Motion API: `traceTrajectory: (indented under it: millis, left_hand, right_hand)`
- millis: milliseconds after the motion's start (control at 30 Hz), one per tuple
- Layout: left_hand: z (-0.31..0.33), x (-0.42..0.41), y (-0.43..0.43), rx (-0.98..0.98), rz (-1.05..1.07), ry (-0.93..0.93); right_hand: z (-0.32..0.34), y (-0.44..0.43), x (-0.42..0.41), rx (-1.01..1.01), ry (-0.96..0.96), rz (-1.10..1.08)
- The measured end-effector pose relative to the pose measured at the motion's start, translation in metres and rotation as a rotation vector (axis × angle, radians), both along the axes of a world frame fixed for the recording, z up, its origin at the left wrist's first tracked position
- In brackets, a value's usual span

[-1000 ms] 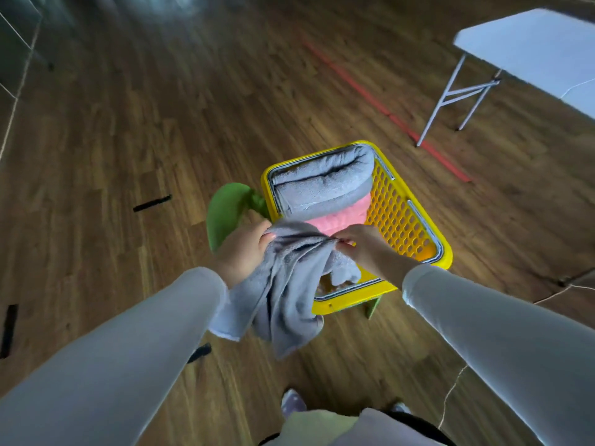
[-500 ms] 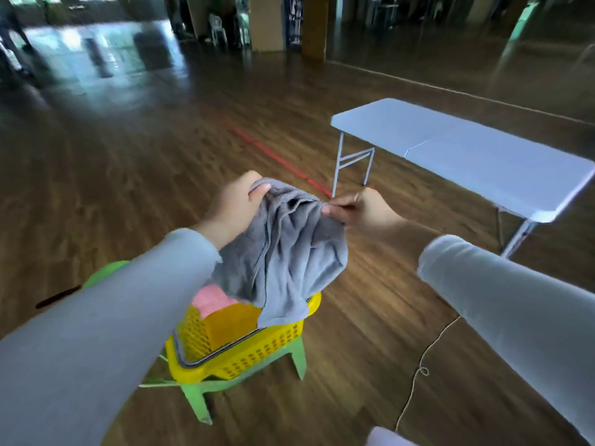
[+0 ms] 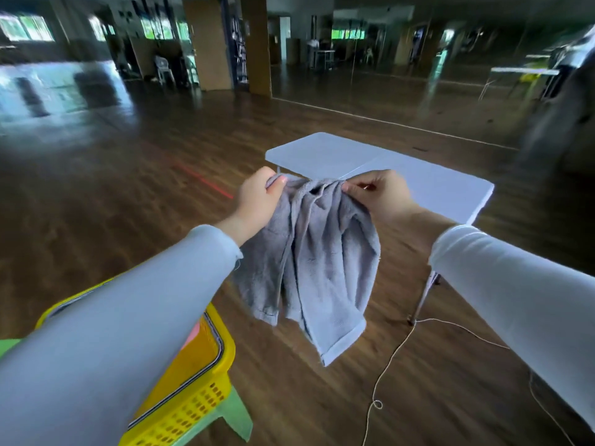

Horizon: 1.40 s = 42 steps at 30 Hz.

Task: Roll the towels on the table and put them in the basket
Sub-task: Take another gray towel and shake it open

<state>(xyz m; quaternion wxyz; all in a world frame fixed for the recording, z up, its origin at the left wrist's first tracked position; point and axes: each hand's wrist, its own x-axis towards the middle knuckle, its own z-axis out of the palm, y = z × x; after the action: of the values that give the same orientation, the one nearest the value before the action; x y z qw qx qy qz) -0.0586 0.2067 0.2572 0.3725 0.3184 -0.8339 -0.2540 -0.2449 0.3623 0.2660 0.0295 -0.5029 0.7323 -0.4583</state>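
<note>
A grey towel hangs bunched in the air between my hands, in front of the white folding table. My left hand grips its upper left edge. My right hand pinches the upper right edge between thumb and fingers. The yellow basket sits at the lower left on a green plastic stool, mostly hidden by my left sleeve. A bit of pink towel shows inside it.
The table top lies just beyond the towel. A thin white cord trails across the wooden floor under my right arm. A red tape line marks the floor at the left. Chairs and other tables stand far back.
Both hands lifted the grey towel out of the basket and carried it up and toward the table. My view rose from the basket to the room.
</note>
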Motion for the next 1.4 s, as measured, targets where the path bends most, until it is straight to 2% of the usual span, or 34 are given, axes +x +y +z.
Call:
traceTrajectory:
  millis: [100,267,333,433,600,700,767,867,1067,1200,1400]
  left_hand:
    - [-0.003,-0.039,-0.01,0.063,-0.012,0.03]
    - [-0.008,-0.117,-0.05,0.115,-0.002,0.092]
    - [-0.005,-0.151,-0.075,0.136,0.028,0.086]
    - [0.007,-0.2,-0.116,0.171,0.072,0.106]
    - [0.027,-0.258,-0.207,0.146,0.159,0.114]
    - [0.034,-0.278,-0.261,0.17,0.208,0.158]
    - [0.033,-0.287,-0.291,0.192,0.241,0.181]
    - [0.028,-0.298,-0.337,0.191,0.312,0.203]
    - [0.019,-0.32,-0.431,0.189,0.456,0.265]
    - [0.012,-0.339,-0.499,0.183,0.437,0.385]
    - [0.022,-0.361,-0.568,0.008,0.409,0.363]
  right_hand:
    - [0.0,-0.011,-0.032,-0.015,0.049,-0.083]
    - [0.001,-0.054,-0.091,-0.022,-0.017,-0.178]
    - [0.005,-0.076,-0.11,0.038,-0.073,-0.133]
    - [0.01,-0.116,-0.137,0.147,-0.012,-0.063]
    - [0.014,-0.202,-0.185,0.096,-0.03,-0.016]
    - [0.013,-0.251,-0.201,0.063,-0.038,0.003]
    - [0.007,-0.285,-0.209,0.109,-0.084,0.082]
    - [-0.008,-0.343,-0.225,0.17,-0.05,0.117]
    - [-0.005,-0.464,-0.274,0.022,-0.01,0.136]
    - [0.019,-0.554,-0.319,-0.068,0.006,0.172]
    - [0.051,-0.677,-0.355,-0.048,0.084,0.28]
